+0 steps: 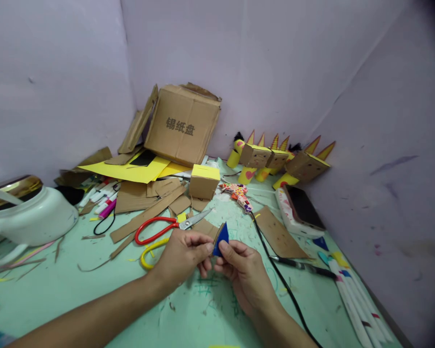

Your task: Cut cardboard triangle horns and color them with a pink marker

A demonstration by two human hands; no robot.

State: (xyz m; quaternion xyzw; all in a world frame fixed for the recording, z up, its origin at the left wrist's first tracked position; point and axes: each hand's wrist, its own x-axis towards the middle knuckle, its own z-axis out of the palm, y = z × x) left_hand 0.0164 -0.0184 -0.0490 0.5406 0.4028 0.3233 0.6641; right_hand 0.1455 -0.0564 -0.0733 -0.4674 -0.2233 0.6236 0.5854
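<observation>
A small blue triangle [221, 240], apparently backed with brown cardboard, is held point upward between my two hands. My right hand [244, 266] pinches its right side between thumb and fingers. On the other side my left hand [184, 253] is closed, with thumb and forefinger at the lower left edge of the piece. Just beyond the left hand lie red-handled scissors [157, 232], blades pointing right. A yellow scissor handle [145, 256] shows beside my left wrist, partly covered. Farther back stands a small cardboard box [203, 186] with a yellow top.
A patterned glue gun [238, 194] trails a black cord [281, 278] past my right hand. Cardboard scraps [137, 198], a large carton [184, 125] and a white pot [47, 217] occupy the left. Rightward are spiked cardboard figures [306, 166], a phone [304, 208], a craft knife [304, 266] and markers [351, 299].
</observation>
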